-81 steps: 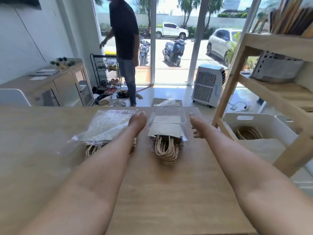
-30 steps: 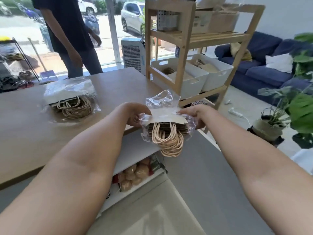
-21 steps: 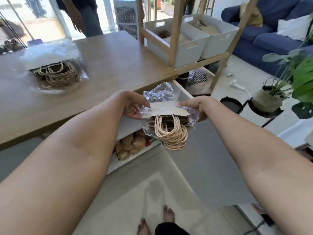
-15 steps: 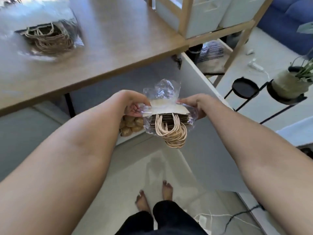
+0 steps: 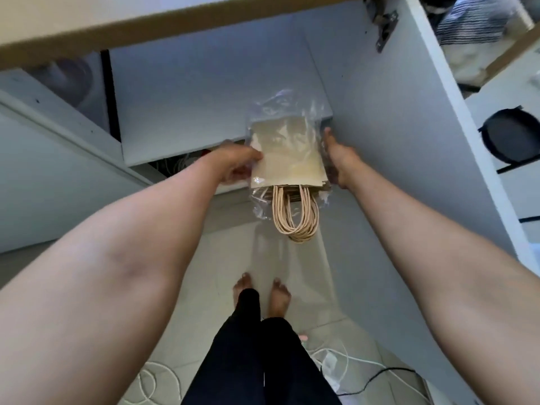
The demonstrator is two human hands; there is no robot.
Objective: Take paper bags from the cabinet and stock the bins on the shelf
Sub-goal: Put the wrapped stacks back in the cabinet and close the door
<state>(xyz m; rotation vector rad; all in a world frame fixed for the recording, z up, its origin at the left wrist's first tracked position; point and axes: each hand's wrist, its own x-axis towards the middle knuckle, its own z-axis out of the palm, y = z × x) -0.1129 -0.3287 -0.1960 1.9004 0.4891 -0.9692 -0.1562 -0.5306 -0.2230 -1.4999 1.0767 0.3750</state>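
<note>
A stack of brown paper bags (image 5: 287,154) wrapped in clear plastic hangs in front of the open white cabinet (image 5: 204,92), with its beige rope handles (image 5: 295,213) dangling toward me. My left hand (image 5: 233,163) grips the pack's left edge. My right hand (image 5: 339,157) holds its right edge, close to the inner face of the open cabinet door (image 5: 409,147). The pack is level with the front edge of the white cabinet shelf. The shelf with its bins is out of view.
The wooden tabletop edge (image 5: 146,21) runs across the top. Another open cabinet door (image 5: 52,159) stands at the left. My bare feet (image 5: 263,293) stand on the tiled floor, with white and black cables (image 5: 350,372) lying nearby. A black plant stand (image 5: 511,135) is at the right.
The view has tilted down from the table and shelf to the cabinet under the table. Both hands have carried the wrapped bags lower, toward the cabinet opening.
</note>
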